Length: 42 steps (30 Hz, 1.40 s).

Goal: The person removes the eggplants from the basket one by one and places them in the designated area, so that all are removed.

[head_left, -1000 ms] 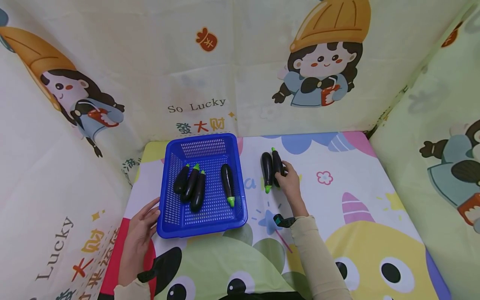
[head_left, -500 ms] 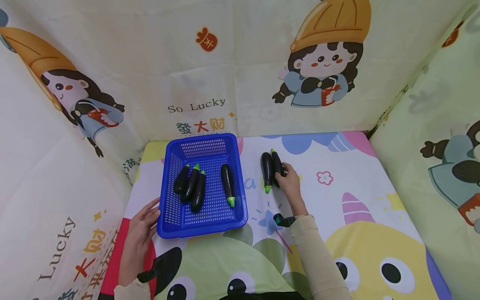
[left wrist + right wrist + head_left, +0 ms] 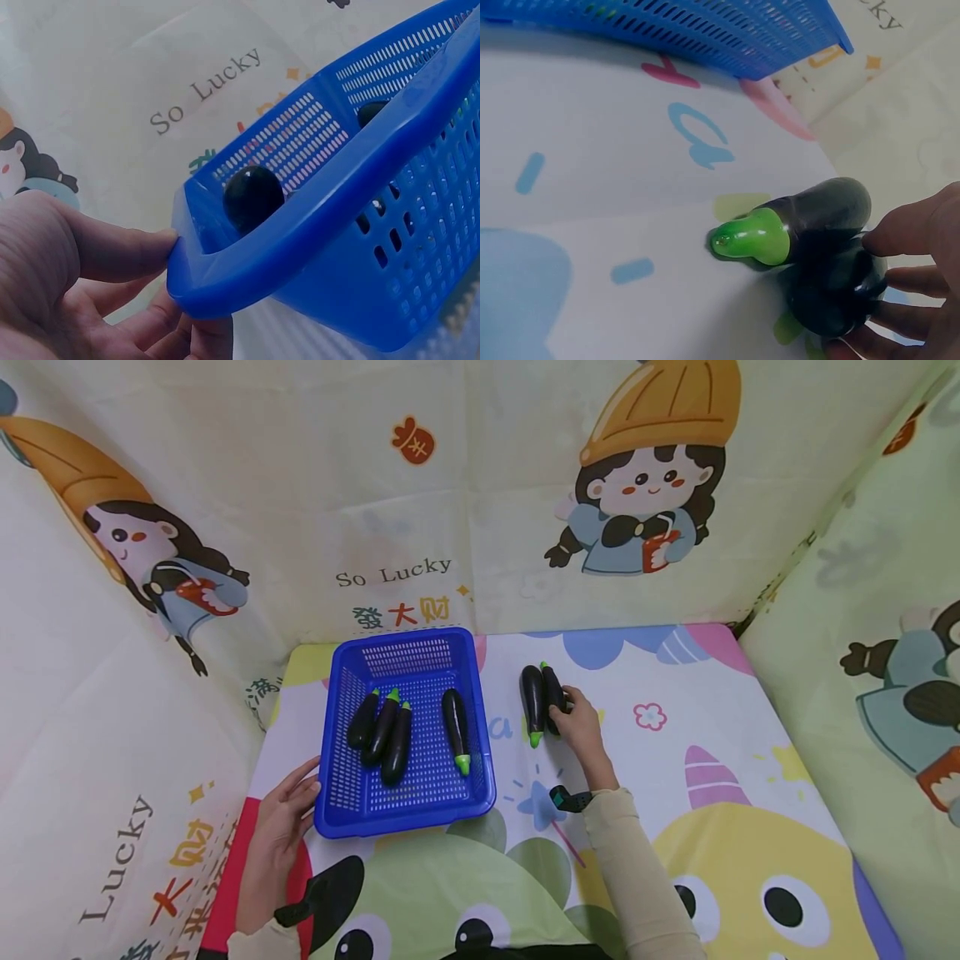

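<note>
While the left hand (image 3: 277, 827) pinches the rim of the blue basket (image 3: 429, 739) at its 2 o'clock, the right hand (image 3: 581, 727) has thumb and fingers curled on one eggplant (image 3: 554, 689) at its 11, nudged slightly toward 6 vs a second ago. Second eggplant (image 3: 533, 702) right beside, at 10; basket at 9, four more eggplants (image 3: 381, 727) inside.

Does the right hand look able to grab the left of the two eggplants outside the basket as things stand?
Probably not directly: the right hand grips the right eggplant, which lies between it and the left eggplant.
</note>
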Motion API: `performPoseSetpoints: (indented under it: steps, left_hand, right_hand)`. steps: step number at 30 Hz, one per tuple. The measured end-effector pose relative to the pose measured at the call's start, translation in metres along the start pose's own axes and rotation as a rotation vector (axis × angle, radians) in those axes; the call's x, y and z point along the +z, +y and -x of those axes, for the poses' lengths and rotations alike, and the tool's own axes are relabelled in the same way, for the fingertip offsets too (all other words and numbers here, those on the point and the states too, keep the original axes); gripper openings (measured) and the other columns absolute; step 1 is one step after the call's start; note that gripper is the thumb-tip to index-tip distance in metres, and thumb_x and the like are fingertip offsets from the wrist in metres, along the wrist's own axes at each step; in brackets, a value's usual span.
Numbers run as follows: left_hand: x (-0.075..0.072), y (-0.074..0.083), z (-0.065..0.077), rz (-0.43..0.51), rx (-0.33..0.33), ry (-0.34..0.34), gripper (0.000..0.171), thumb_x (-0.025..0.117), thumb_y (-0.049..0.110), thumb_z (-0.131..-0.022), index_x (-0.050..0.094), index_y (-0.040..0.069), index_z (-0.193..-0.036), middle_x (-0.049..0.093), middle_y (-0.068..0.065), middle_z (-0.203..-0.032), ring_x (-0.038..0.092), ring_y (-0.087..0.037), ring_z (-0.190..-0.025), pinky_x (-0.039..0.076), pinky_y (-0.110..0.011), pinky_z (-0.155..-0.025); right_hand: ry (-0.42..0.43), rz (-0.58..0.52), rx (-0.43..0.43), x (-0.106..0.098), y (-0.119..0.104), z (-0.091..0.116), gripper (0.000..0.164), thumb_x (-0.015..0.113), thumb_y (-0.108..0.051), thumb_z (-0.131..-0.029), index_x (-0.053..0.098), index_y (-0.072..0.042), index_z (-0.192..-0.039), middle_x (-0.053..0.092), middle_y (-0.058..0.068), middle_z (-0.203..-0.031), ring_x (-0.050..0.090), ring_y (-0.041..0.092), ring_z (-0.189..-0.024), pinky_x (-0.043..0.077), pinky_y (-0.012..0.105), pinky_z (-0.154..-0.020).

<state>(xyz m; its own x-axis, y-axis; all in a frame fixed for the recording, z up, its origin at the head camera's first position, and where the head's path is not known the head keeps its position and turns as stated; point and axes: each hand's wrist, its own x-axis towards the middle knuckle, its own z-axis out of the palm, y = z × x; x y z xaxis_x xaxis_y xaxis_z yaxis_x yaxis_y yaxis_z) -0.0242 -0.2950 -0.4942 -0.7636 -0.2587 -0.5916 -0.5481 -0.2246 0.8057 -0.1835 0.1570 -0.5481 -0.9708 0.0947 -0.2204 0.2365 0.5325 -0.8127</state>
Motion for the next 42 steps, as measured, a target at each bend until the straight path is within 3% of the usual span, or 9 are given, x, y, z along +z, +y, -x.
performPoseSetpoints:
  steps: [7, 19, 29, 42]
  left_hand:
    - [0.0, -0.002, -0.001, -0.006, 0.025, 0.004, 0.059, 0.058, 0.024, -0.106, 0.038, 0.03, -0.162, 0.073, 0.027, -0.104, 0.075, 0.0, -0.099, 0.06, -0.019, -0.09]
    - [0.0, 0.0, 0.0, -0.005, 0.038, -0.006, 0.059, 0.057, 0.023, -0.107, 0.038, 0.028, -0.163, 0.074, 0.027, -0.104, 0.075, -0.001, -0.099, 0.06, -0.019, -0.089]
    - [0.001, 0.001, -0.001, 0.018, 0.026, -0.018, 0.059, 0.056, 0.02, -0.107, 0.037, 0.025, -0.163, 0.074, 0.024, -0.101, 0.075, -0.001, -0.096, 0.06, -0.017, -0.087]
    - [-0.001, -0.001, -0.001, 0.019, 0.02, -0.008, 0.059, 0.057, 0.021, -0.107, 0.038, 0.028, -0.163, 0.074, 0.025, -0.102, 0.076, -0.002, -0.096, 0.06, -0.017, -0.088]
  right_hand:
    - [0.004, 0.029, -0.012, -0.002, -0.002, 0.001, 0.062, 0.06, -0.022, -0.102, 0.041, -0.004, -0.157, 0.049, 0.028, -0.155, 0.057, 0.044, -0.135, 0.055, 0.054, -0.103]
    - [0.075, 0.051, -0.106, -0.011, -0.018, 0.01, 0.058, 0.06, -0.021, -0.101, 0.046, -0.003, -0.155, 0.051, 0.025, -0.154, 0.054, 0.046, -0.137, 0.047, 0.059, -0.112]
    - [0.082, -0.047, -0.167, -0.014, -0.044, 0.023, 0.054, 0.063, -0.02, -0.101, 0.05, -0.006, -0.152, 0.053, 0.021, -0.153, 0.054, 0.044, -0.136, 0.048, 0.057, -0.11]
    - [-0.009, -0.236, -0.235, -0.014, -0.064, 0.038, 0.053, 0.066, -0.017, -0.103, 0.05, -0.011, -0.153, 0.056, 0.016, -0.153, 0.056, 0.038, -0.135, 0.046, 0.053, -0.115]
